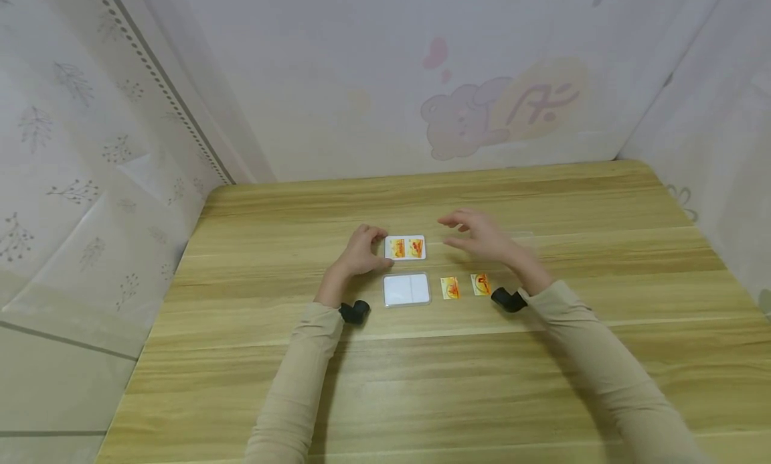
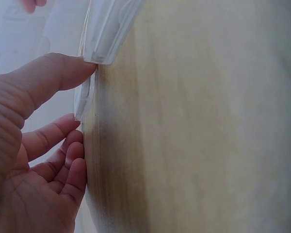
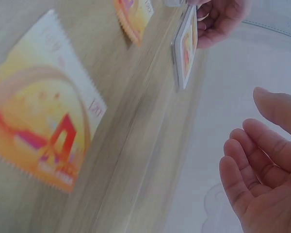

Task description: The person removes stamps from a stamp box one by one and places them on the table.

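Observation:
My left hand (image 1: 363,251) holds a small white-backed case (image 1: 405,257) by its left end, thumb at the near corner and index finger at the far one. Two orange-yellow stamps (image 1: 415,248) lie side by side in that case. Just nearer to me is a second clear case (image 1: 407,290) with a white two-part insert and no stamp in it. My right hand (image 1: 478,235) hovers to the right of the stamp case, its fingers loosely bent and nothing between them. In the right wrist view, its thumb (image 3: 276,108) stands apart from the fingers.
Two loose stamps lie on the wooden table (image 1: 385,383) to the right of the second case: one stamp (image 1: 450,288) near it, another stamp (image 1: 480,284) below my right wrist. A thin transparent piece (image 1: 523,234) lies behind the right hand. A printed curtain (image 1: 337,82) hangs behind the table.

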Motion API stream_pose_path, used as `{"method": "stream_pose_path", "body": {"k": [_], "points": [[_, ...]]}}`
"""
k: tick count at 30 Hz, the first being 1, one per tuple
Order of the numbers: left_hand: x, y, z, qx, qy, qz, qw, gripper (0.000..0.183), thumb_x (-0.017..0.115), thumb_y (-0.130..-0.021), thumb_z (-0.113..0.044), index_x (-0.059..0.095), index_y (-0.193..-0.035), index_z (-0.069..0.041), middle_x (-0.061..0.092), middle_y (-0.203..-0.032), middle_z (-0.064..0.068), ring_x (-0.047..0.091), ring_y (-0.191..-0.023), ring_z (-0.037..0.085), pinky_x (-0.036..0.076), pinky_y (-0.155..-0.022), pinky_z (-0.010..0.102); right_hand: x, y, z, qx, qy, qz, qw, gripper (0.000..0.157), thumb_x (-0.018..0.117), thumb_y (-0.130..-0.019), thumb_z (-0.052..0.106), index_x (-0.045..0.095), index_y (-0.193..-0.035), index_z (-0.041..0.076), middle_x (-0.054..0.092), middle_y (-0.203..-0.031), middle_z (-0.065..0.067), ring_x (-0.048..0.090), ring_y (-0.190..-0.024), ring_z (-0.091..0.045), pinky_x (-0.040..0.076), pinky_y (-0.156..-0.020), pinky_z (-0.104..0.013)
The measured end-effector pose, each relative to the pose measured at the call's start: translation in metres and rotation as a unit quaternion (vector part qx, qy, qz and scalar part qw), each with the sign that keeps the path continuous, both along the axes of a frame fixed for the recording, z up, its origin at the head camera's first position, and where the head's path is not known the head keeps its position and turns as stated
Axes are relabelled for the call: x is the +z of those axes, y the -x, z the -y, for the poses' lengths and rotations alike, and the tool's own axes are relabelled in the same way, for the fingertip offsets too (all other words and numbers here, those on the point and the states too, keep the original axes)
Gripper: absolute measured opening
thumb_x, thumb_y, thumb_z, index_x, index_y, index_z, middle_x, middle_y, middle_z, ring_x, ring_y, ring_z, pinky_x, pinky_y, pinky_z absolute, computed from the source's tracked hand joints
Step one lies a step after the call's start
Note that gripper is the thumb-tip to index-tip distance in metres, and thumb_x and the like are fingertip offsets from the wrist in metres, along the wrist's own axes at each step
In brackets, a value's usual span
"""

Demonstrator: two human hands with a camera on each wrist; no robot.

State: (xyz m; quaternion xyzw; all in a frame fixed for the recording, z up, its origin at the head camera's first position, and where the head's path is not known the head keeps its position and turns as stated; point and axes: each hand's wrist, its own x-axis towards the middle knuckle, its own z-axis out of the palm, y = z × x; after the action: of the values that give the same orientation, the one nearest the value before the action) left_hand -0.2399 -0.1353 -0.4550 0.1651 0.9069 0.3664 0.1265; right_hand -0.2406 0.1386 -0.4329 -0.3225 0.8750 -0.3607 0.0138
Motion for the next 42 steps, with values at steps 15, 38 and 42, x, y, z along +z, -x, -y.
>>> {"method": "stream_pose_path", "body": {"k": [15,38,42], "points": [[-0.001,0.001,0.000,0.001,0.004,-0.002,1.0000,0.059,0.077,-0.075,-0.013,0.051,-0.126,0.004,0.044,-0.120,0.016,0.041,-0.113,0.029,0.035,-0.100,0.039,0.002,0.001,0.021,0.003,0.019,0.009,1.000,0.038,0.066,-0.085,0.004,0.056,-0.119,-0.008,0.059,-0.117,-0.022,0.056,-0.103,-0.034,0.047,-0.090,-0.042],[0.001,-0.001,0.000,0.002,-0.003,0.004,1.0000,0.059,0.076,-0.075,-0.013,0.050,-0.126,0.004,0.043,-0.124,0.017,0.039,-0.115,0.030,0.034,-0.101,0.041,-0.011,0.007,0.052,-0.031,-0.034,0.066,0.997,0.033,0.067,-0.083,0.001,0.061,-0.114,-0.007,0.062,-0.108,-0.017,0.057,-0.098,-0.027,0.047,-0.087,-0.038],[0.001,0.000,0.000,0.003,-0.001,0.006,1.0000,0.059,0.077,-0.075,-0.013,0.050,-0.126,0.003,0.043,-0.123,0.016,0.039,-0.115,0.029,0.034,-0.101,0.040,-0.014,0.009,0.055,-0.032,-0.040,0.065,0.997,0.032,0.067,-0.082,-0.001,0.062,-0.112,-0.007,0.061,-0.106,-0.017,0.056,-0.097,-0.027,0.048,-0.086,-0.037]]}}
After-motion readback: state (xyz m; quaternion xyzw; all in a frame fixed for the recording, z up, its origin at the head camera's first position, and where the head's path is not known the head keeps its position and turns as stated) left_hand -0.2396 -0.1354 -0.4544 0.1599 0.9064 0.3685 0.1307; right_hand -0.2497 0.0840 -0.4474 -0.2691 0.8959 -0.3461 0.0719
